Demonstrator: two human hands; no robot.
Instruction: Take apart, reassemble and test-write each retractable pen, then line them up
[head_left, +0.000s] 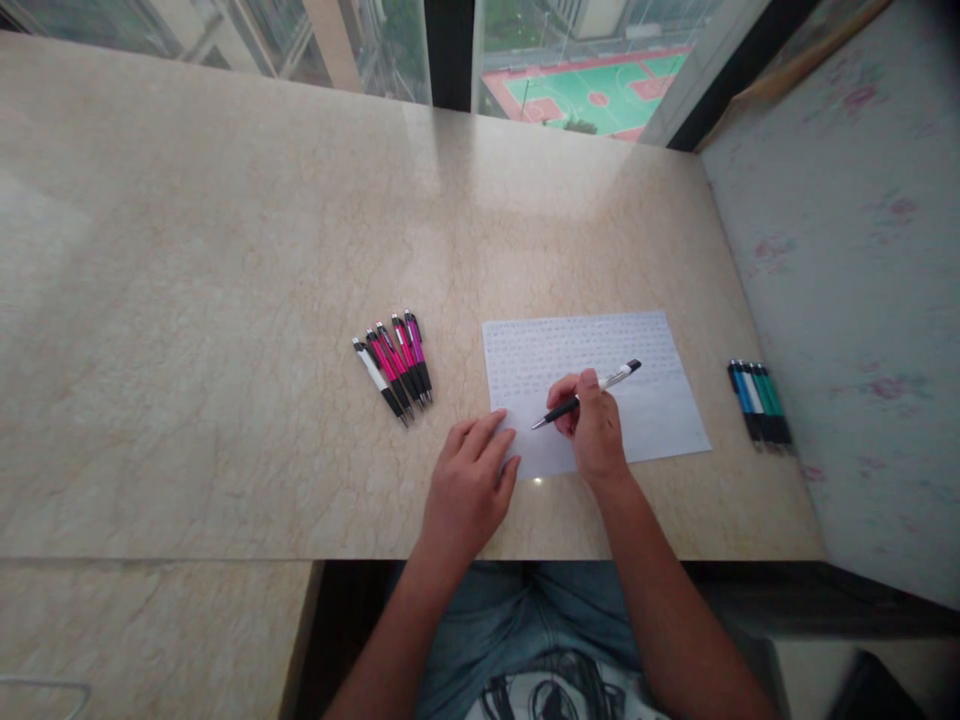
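Note:
A white sheet of paper covered in faint handwriting lies on the marble table. My right hand is closed around a black and white pen, its tip touching the paper's lower left part. My left hand lies flat with fingers spread, its fingertips pressing the paper's lower left corner.
Several pens, mostly pink with one white, lie in a row left of the paper. Another group of blue, white and green pens lies near the table's right edge, beside a pale wall. A window runs along the far side.

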